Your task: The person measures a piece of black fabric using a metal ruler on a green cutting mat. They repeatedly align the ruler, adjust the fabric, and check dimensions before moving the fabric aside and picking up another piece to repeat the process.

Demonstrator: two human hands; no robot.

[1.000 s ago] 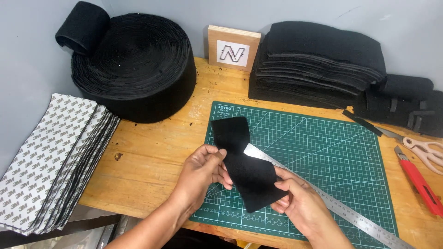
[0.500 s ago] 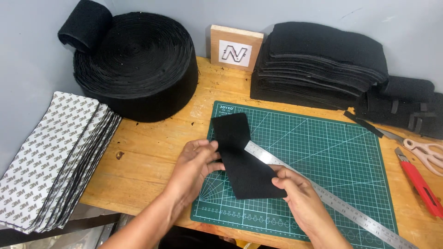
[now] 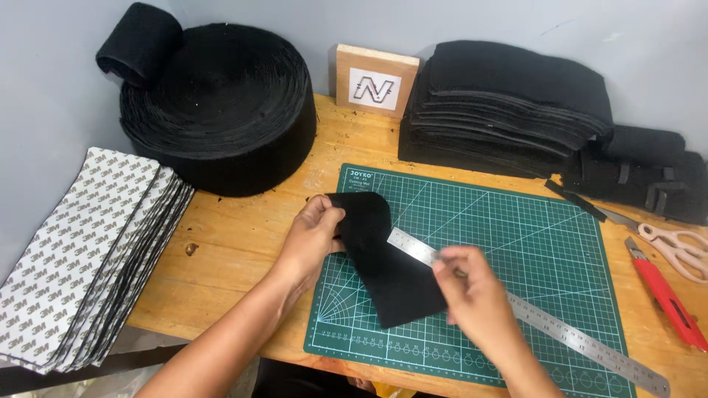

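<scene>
L hand pinches the curled top of a black strip on the mat nr table's front edge, R hand gripping its lower side w/ ruler beneath; prob. light, floppy, best held by edges.

Wooden table against grey wall

Around one green cutting mat: one steel ruler, one black fabric piece, one scissors, one red utility knife, two fabric rolls.
</scene>
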